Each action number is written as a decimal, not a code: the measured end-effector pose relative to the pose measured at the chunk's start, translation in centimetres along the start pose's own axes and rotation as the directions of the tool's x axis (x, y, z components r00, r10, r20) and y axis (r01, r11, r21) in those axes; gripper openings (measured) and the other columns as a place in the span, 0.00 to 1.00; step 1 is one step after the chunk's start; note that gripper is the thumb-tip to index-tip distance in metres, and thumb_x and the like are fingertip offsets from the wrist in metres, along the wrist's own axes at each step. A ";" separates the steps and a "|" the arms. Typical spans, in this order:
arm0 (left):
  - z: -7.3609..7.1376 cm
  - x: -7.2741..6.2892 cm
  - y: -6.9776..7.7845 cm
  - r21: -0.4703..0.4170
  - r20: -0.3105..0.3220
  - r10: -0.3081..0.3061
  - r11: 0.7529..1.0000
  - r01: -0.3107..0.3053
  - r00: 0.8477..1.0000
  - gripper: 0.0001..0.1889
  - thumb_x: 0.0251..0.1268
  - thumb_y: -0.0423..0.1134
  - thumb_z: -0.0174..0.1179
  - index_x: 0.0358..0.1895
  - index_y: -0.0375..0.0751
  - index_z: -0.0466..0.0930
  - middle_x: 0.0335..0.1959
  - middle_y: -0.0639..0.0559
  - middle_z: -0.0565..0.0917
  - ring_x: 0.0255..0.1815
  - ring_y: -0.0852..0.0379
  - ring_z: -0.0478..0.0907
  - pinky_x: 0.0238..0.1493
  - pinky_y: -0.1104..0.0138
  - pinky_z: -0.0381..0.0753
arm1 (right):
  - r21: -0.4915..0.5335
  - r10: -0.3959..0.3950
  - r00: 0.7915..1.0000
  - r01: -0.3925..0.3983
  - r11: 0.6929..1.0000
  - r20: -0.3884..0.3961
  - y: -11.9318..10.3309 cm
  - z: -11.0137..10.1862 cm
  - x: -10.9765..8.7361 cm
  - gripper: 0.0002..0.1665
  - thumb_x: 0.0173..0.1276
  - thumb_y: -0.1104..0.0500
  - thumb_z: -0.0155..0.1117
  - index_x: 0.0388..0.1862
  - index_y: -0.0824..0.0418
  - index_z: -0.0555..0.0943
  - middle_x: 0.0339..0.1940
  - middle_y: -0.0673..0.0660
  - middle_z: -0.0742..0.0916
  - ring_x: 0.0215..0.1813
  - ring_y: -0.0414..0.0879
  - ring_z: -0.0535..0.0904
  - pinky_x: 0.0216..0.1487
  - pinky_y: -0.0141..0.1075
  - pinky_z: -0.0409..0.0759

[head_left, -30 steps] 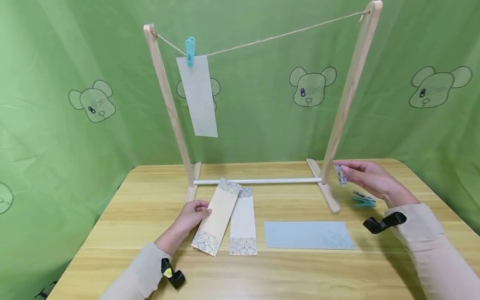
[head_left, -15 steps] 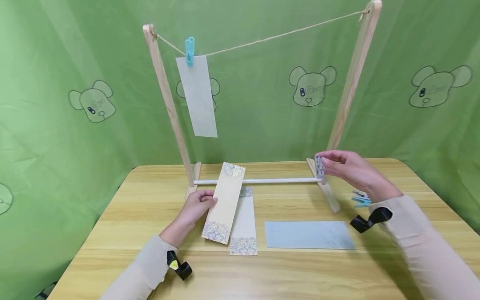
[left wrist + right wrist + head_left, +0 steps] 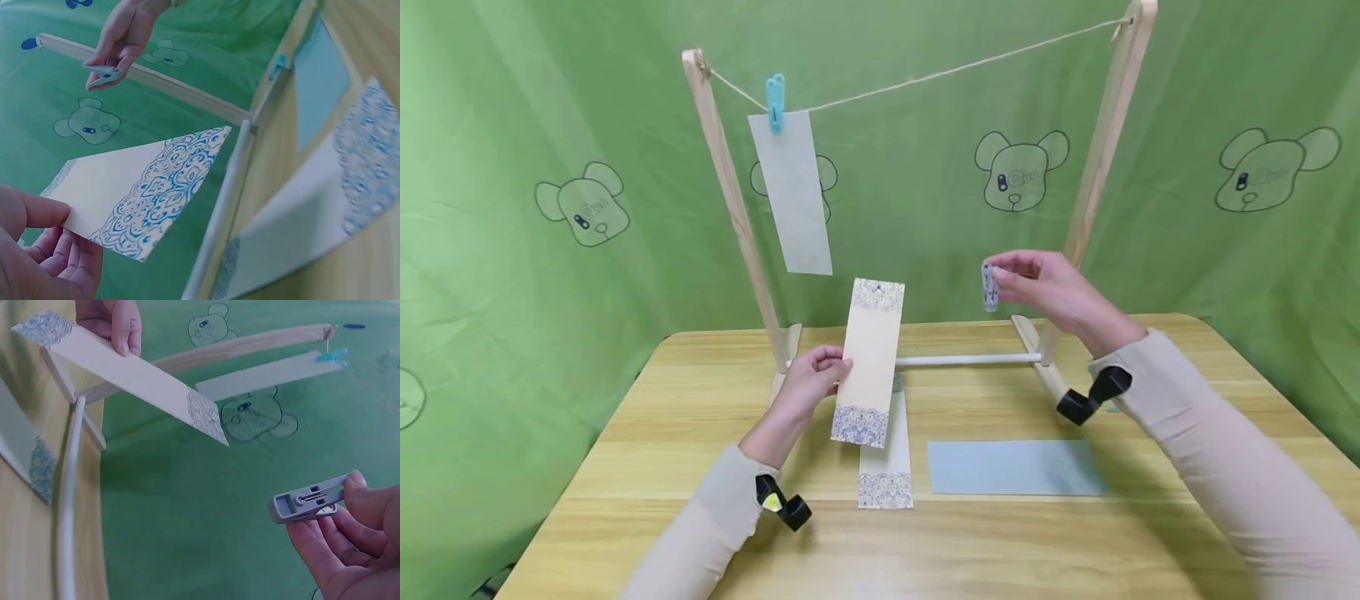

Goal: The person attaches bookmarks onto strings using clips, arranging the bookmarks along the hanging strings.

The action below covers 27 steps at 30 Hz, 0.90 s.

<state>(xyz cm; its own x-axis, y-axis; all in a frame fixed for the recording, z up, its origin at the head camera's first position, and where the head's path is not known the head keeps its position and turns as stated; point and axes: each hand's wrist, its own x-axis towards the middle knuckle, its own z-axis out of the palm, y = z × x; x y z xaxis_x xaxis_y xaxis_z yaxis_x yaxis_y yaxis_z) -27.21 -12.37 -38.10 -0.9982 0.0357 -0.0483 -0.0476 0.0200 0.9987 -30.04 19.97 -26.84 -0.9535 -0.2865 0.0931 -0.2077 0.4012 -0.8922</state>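
Observation:
My left hand (image 3: 808, 387) pinches the left edge of a cream paper strip (image 3: 872, 358) with blue lace print at both ends, held up off the table and slightly tilted. My right hand (image 3: 1060, 292) holds a grey clothespin (image 3: 990, 287) between thumb and fingers, raised in front of the right post; the right wrist view shows the grey clothespin (image 3: 306, 499) from close by. A white lace-ended strip (image 3: 886, 467) lies on the table, partly hidden behind the cream one. On the twine (image 3: 925, 79) above, a turquoise clothespin (image 3: 776, 104) clips a pale paper strip (image 3: 793, 196).
A light blue paper strip (image 3: 1015, 468) lies on the wooden table (image 3: 925, 554). Two wooden posts, left (image 3: 726, 192) and right (image 3: 1108, 142), carry the twine, and a white rod (image 3: 970, 360) joins their feet. Another turquoise clothespin (image 3: 278, 65) shows in the left wrist view.
The left hand has lifted the cream strip up and to the right, turning it more upright. The right hand has risen and moved left with the grey clothespin.

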 end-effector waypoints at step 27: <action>1.3 1.9 7.2 -0.069 -0.039 0.109 0.991 -0.111 0.993 0.12 0.64 0.30 0.58 0.48 0.31 0.74 0.34 0.51 0.79 0.34 0.60 0.76 0.41 0.67 0.81 | 0.483 -0.012 0.993 0.068 0.873 -0.118 -13.4 -0.2 6.3 0.14 0.63 0.67 0.62 0.49 0.64 0.78 0.44 0.57 0.82 0.46 0.46 0.78 0.48 0.28 0.80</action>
<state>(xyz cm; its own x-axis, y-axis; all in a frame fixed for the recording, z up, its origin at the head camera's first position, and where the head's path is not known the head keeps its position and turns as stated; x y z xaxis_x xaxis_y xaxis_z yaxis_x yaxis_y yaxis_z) -29.41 -10.88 -31.00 -0.9981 -0.0012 0.0615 0.0615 -0.0535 0.9967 -33.28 12.99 -14.17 -0.9701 -0.1866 0.1549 -0.1403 -0.0892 -0.9861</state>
